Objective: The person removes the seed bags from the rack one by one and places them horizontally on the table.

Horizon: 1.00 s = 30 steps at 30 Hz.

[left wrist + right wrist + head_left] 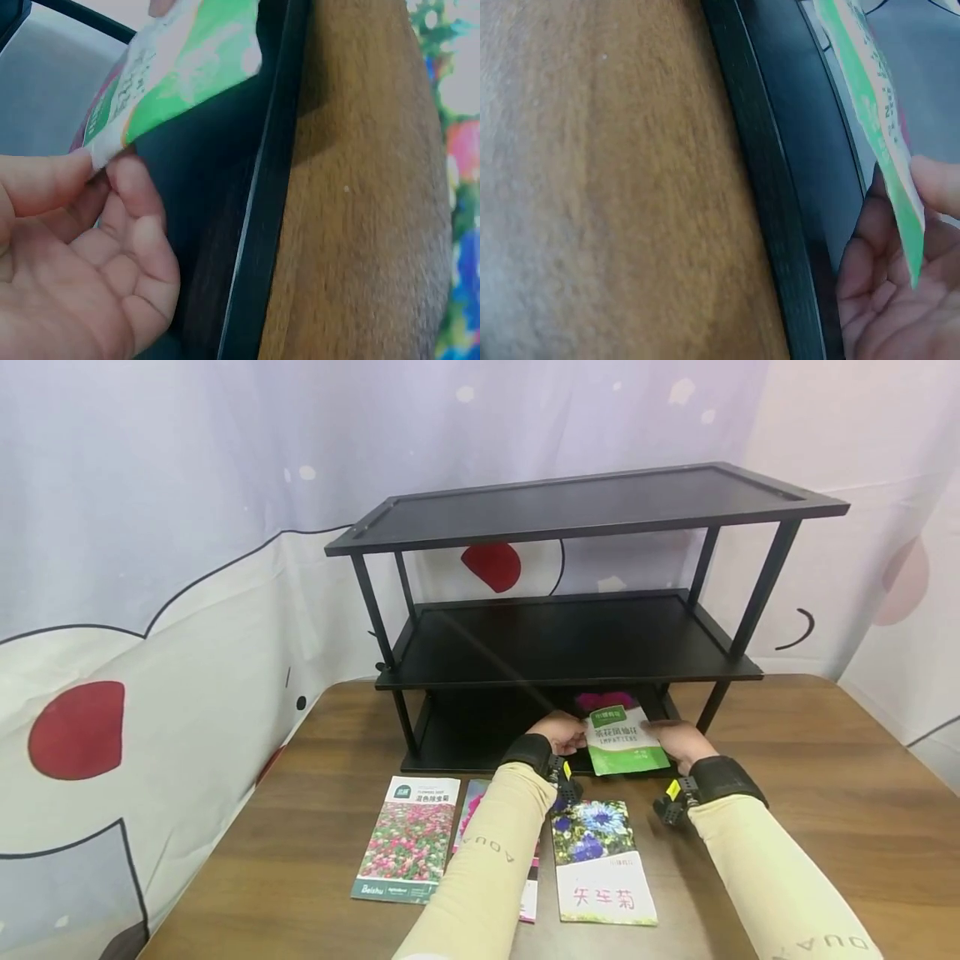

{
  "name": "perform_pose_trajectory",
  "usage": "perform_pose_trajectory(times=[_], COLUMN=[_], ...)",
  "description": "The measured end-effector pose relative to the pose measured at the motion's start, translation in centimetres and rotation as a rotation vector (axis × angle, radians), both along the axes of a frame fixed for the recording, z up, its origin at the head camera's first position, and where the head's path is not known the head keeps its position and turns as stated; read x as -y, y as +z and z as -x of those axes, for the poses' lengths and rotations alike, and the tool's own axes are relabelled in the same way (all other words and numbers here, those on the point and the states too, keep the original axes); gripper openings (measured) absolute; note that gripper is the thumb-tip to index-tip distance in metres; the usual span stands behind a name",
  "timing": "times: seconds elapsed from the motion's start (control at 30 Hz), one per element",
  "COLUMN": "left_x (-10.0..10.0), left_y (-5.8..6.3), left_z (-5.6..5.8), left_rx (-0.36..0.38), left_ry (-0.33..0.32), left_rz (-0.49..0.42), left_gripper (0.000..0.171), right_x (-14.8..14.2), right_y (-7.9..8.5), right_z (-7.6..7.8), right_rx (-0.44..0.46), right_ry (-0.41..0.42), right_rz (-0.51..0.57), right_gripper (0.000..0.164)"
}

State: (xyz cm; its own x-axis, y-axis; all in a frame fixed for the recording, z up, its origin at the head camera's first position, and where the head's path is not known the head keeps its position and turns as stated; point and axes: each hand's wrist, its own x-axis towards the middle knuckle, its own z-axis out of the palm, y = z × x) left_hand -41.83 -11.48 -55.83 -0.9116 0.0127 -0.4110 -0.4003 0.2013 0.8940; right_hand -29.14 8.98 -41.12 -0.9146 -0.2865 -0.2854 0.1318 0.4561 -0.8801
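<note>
A green and white seed packet (624, 742) is held up between both hands at the front of the rack's bottom shelf. My left hand (561, 732) pinches one side edge between thumb and curled fingers, as the left wrist view shows on the packet (187, 67). On the opposite edge my right hand (681, 743) pinches with its thumb and fingers; the right wrist view shows the packet (877, 127) nearly edge-on. It tilts over the black shelf edge (262, 195). Behind its top, a magenta patch (600, 700) shows, mostly hidden.
The black three-tier rack (570, 639) stands on a wooden table (300, 843). In front of it lie a pink-flower seed packet (411, 839), another packet (529, 893) partly under the left forearm, and a blue-flower packet (602, 864). A patterned curtain (187, 527) hangs behind.
</note>
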Motion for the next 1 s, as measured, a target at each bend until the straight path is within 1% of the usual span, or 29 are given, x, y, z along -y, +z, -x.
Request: perform_pose_trajectory(times=[0.03,0.07,0.1,0.13,0.17,0.2,0.23,0.27,0.3,0.33,0.4,0.43,0.47,0.5,0.53,0.57,0.6,0.67,0.77,0.9,1.0], left_x=[0.1,0.5,0.8,1.1,1.2,1.4,1.5,1.5,1.4,1.4,1.2,1.0,0.8,0.7,0.6,0.5,0.4,0.2,-0.1,-0.6,-1.0], left_y=[-1.6,-3.1,-4.2,-4.8,-4.8,-4.0,-2.8,-0.3,2.7,5.9,13.3,16.3,18.4,19.7,20.3,20.5,20.1,18.7,19.0,19.8,20.3], left_z=[1.3,2.4,3.3,3.7,3.7,3.1,2.2,0.3,-2.0,-4.6,-10.6,-13.4,-15.2,-16.3,-17.0,-17.2,-17.0,-15.9,-16.3,-16.8,-17.1], left_rx=[0.018,0.023,0.030,0.037,0.044,0.044,0.031,0.031,0.028,0.019,-0.001,-0.030,-0.046,-0.066,-0.087,-0.106,-0.129,-0.154,-0.204,-0.283,-0.319], left_ry=[0.008,-0.005,-0.022,-0.033,-0.042,-0.054,-0.060,-0.067,-0.068,-0.068,-0.080,-0.086,-0.096,-0.111,-0.124,-0.135,-0.146,-0.161,-0.170,-0.165,-0.177], left_rz=[-0.002,-0.018,-0.038,-0.040,-0.035,-0.033,-0.017,0.007,0.031,0.054,0.088,0.122,0.145,0.159,0.172,0.189,0.211,0.224,0.248,0.271,0.264], left_gripper=[0.015,0.015,0.016,0.017,0.018,0.019,0.019,0.019,0.019,0.019,0.020,0.019,0.019,0.019,0.019,0.019,0.019,0.018,0.017,0.018,0.019], right_x=[0.0,0.0,0.0,-0.1,-0.1,-0.2,-0.3,-0.4,-0.5,-0.6,-0.8,-0.9,-1.0,-1.1,-1.3,-1.5,-1.6,-2.0,-2.5,-3.3,-4.0], right_y=[0.0,0.1,0.1,0.2,0.4,0.7,1.0,1.4,1.8,2.3,3.2,3.6,4.0,4.3,4.4,4.6,4.7,4.8,5.1,5.5,5.8], right_z=[-0.1,-0.2,-0.3,-0.4,-0.5,-0.6,-0.6,-0.6,-0.7,-0.7,-0.8,-0.9,-1.1,-1.2,-1.3,-1.5,-1.7,-1.9,-2.4,-2.9,-3.2], right_rx=[0.000,0.001,0.000,-0.004,-0.005,-0.013,-0.022,-0.038,-0.055,-0.074,-0.103,-0.119,-0.138,-0.156,-0.177,-0.195,-0.213,-0.242,-0.236,-0.228,-0.251], right_ry=[0.001,0.003,0.006,0.012,0.015,0.026,0.036,0.054,0.066,0.082,0.100,0.097,0.098,0.094,0.092,0.087,0.080,0.072,0.056,0.050,0.053], right_rz=[0.008,0.022,0.036,0.054,0.076,0.100,0.126,0.140,0.141,0.137,0.108,0.081,0.046,0.013,-0.017,-0.047,-0.074,-0.114,-0.151,-0.166,-0.182], right_gripper=[0.062,0.062,0.063,0.063,0.063,0.064,0.062,0.061,0.060,0.057,0.052,0.049,0.049,0.047,0.047,0.048,0.048,0.049,0.050,0.052,0.051])
